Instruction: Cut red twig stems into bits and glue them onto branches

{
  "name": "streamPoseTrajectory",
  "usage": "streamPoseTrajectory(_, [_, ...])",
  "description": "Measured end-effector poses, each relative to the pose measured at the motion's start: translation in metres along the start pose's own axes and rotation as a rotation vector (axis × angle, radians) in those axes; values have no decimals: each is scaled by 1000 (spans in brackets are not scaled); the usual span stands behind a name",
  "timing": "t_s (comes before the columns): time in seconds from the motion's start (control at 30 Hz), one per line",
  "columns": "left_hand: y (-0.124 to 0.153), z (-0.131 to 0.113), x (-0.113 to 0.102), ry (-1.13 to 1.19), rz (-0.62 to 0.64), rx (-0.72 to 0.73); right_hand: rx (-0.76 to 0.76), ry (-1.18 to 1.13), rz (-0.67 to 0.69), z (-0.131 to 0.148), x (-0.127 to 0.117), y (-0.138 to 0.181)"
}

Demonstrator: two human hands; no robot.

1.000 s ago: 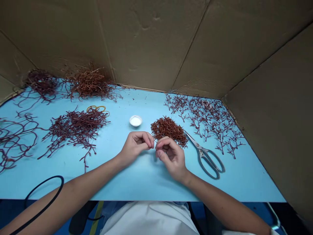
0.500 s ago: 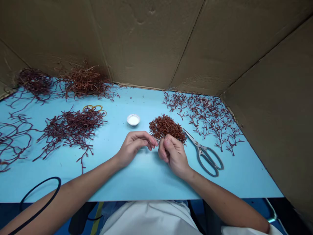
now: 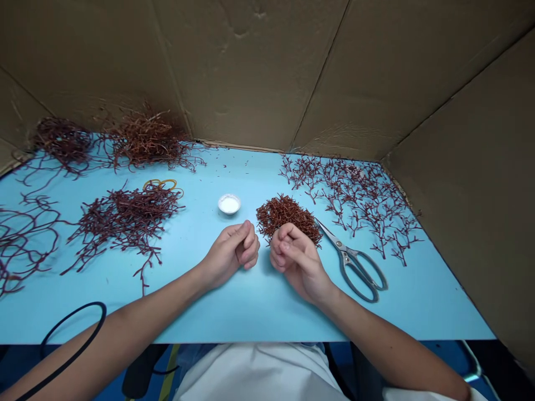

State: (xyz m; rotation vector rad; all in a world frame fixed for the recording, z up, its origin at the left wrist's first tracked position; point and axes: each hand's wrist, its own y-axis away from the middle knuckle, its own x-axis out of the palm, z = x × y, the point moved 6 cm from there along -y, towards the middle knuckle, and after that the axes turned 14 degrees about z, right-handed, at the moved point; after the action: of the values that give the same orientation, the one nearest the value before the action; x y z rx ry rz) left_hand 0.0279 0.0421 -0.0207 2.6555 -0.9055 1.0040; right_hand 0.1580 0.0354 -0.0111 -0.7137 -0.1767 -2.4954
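Left hand [image 3: 233, 248] and right hand [image 3: 301, 259] are curled, apart from each other; whether either pinches anything, I cannot tell. The brown twig pile [image 3: 281, 211] lies beyond the right hand; a light pinch suits it.

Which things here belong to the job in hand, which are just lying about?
Likely in the job:
left hand and right hand, fingers curled, grip unclear
short brown twig heap, nearest the right hand
branched twigs at right
scissors
white dish

Probably just lying about:
yellow bands
black cable
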Motion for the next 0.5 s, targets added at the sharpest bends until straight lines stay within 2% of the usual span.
streamPoseTrajectory(0.17, [2, -3, 2, 29, 12, -33, 0, -43, 70, -2, 3, 0])
streamPoseTrajectory(0.37, [4, -2, 9, -70, 87, -68, 113, -227, 197, -5, 14, 2])
streamPoseTrajectory(0.5, [5, 0, 9, -36, 125, -78, 130, -345, 199, -4, 13, 1])
